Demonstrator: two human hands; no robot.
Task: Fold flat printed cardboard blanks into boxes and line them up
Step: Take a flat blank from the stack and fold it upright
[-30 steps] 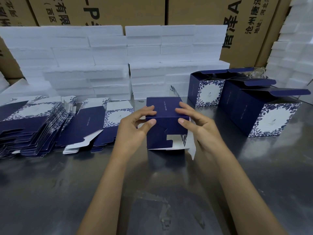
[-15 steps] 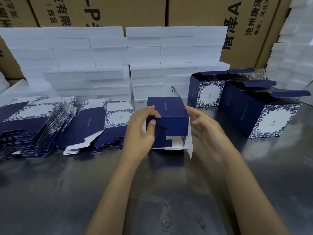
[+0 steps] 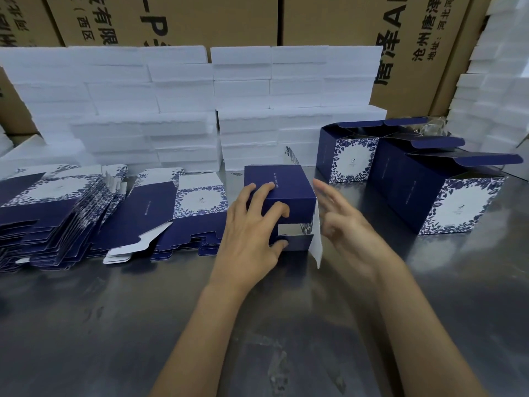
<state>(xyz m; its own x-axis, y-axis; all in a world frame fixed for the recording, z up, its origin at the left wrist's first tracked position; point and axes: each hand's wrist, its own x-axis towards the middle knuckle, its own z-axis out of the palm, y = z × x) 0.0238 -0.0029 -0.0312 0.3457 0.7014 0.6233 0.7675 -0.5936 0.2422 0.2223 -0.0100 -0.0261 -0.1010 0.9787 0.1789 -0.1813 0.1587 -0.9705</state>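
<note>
A half-folded navy box (image 3: 294, 193) lies on its side at the middle of the steel table (image 3: 114, 325). My left hand (image 3: 252, 227) grips its near left edge, fingers spread over the top panel and thumb pressing a bottom flap inward. A white side flap (image 3: 316, 239) hangs loose on the box's right. My right hand (image 3: 343, 222) hovers just right of the box with fingers spread, holding nothing. Flat printed blanks (image 3: 65, 207) lie in fanned piles to the left. Three folded boxes (image 3: 435, 196) with open lids stand in a row at the right.
White foam slabs (image 3: 183, 110) are stacked along the back, with more foam (image 3: 498, 81) at the far right. Brown shipping cartons (image 3: 200, 18) form a wall behind them. Bare steel spreads in front of my arms.
My right hand has let go of the box and moved a little right. My left hand slid further over the top panel and pressed the bottom flap in.
</note>
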